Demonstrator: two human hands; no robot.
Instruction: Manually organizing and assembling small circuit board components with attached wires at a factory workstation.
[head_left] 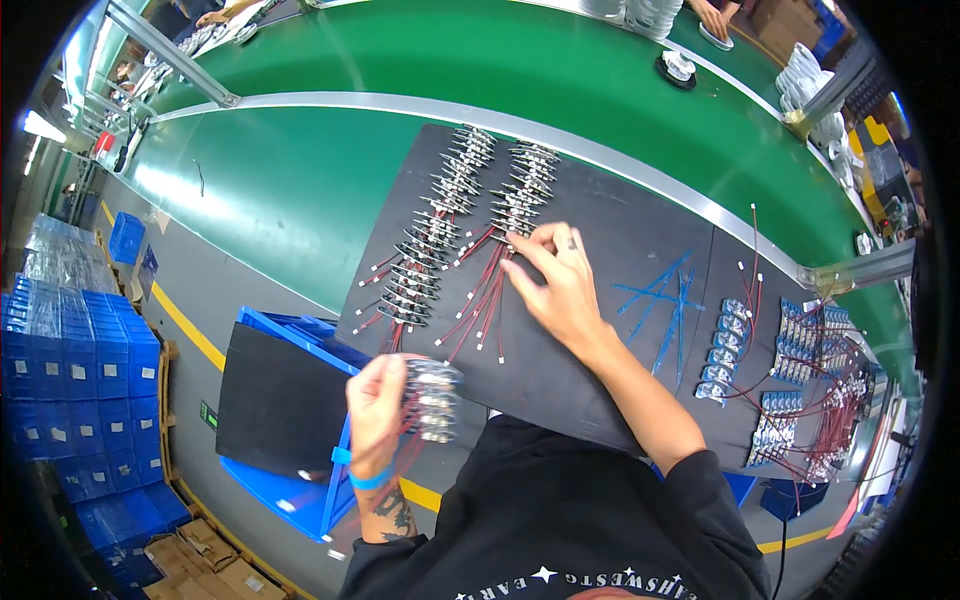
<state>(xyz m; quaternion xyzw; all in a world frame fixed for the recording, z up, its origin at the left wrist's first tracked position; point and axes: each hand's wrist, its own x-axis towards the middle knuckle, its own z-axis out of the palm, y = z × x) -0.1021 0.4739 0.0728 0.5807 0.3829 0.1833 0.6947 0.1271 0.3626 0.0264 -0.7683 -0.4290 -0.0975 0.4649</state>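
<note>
My left hand (375, 400) is closed around a blurred bunch of small circuit boards (432, 400) with red wires, held beyond the near edge of the black mat. Over the mat, the thumb and index finger of my right hand (562, 290) close on a small circuit board at the near end of a row of upright boards (525, 185); the fingertips partly cover it. Red wires (487, 305) with white plugs trail from that row toward me. Another, longer row of boards (425, 250) stands to its left.
Blue strips (660, 295) lie on the black mat (590, 380). To the right are board panels (723, 350) and tangled red wires (840, 425). A blue bin (335, 470) stands near left, with stacked blue crates (80, 370) farther left. A metal rail (640, 180) borders the green conveyor.
</note>
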